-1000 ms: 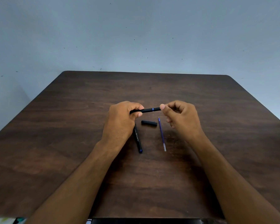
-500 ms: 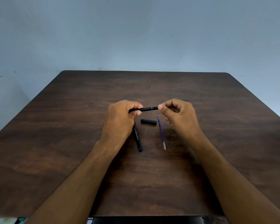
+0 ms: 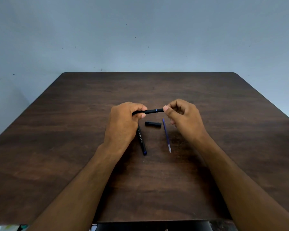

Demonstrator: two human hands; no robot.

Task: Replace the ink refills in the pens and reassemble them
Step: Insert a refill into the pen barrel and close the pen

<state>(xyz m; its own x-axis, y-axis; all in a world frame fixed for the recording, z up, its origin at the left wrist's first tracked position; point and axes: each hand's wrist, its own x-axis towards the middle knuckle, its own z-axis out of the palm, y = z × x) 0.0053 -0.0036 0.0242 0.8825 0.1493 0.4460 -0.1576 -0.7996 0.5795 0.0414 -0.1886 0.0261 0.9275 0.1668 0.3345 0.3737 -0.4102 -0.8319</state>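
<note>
Head view — forward, down, tabletop (image 3: 73,164)

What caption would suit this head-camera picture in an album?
Two hands, left and right, hold a black pen above a cap, refill and second pen.

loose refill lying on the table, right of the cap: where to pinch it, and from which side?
Pinch the refill at mid-length, from above, fingers closing across its thin shaft. It lies flat on the table, running near-to-far, so only top and sides are open. Its far end sits close to the cap and right hand; the near half looks freer.
</note>
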